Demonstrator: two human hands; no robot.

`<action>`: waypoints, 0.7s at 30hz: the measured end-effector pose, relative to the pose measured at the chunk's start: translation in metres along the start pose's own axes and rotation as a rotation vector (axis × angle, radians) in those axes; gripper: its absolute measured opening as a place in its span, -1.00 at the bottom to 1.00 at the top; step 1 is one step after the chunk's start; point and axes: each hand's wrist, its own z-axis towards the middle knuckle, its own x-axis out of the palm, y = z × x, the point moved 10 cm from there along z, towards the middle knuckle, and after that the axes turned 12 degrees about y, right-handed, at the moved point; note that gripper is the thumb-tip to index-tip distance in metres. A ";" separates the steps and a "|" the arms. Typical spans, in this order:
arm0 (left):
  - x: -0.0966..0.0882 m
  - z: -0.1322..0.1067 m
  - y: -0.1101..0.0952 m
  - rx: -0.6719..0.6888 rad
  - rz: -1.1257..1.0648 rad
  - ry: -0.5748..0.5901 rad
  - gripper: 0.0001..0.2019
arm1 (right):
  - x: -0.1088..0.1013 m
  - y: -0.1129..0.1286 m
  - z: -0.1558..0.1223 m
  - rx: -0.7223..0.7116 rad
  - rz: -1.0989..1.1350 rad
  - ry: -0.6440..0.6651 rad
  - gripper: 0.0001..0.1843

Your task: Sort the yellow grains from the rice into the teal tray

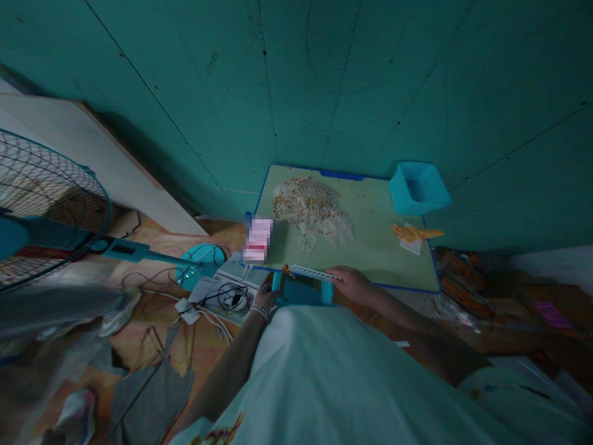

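Observation:
My left hand (pixel 265 298) is closed on the left side of a blue plastic bin (pixel 327 293) held low at the table's front edge. My right hand (pixel 351 283) grips one end of a white strip with a row of holes (pixel 311 272), which lies across the bin's far rim. A few small brown pieces (pixel 288 272) show at the bin's left corner. On the pale green tabletop (pixel 370 247) beyond spreads a pile of small brown bead-like pieces mixed with whitish, clear bits (pixel 310 207). The bin's inside is mostly dark.
A second blue bin (pixel 419 188) stands at the table's back right, with an orange cloth or glove (pixel 414 233) before it. A blurred pink-white packet (pixel 258 240) is at the left edge. A standing fan (pixel 46 216) and cables (pixel 231 298) lie left; a green wall (pixel 324 80) rises behind.

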 end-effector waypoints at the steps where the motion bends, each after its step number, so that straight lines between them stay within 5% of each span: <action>1: 0.000 0.000 0.000 0.003 -0.002 0.001 -0.78 | 0.001 0.000 0.000 0.005 -0.001 0.001 -0.65; 13: 0.001 0.006 0.008 0.006 -0.050 -0.001 -0.79 | -0.002 -0.007 0.001 0.107 0.002 -0.032 -0.64; 21: -0.002 0.007 0.009 0.021 -0.042 -0.011 -0.75 | -0.022 -0.027 0.010 0.215 0.021 -0.122 -0.62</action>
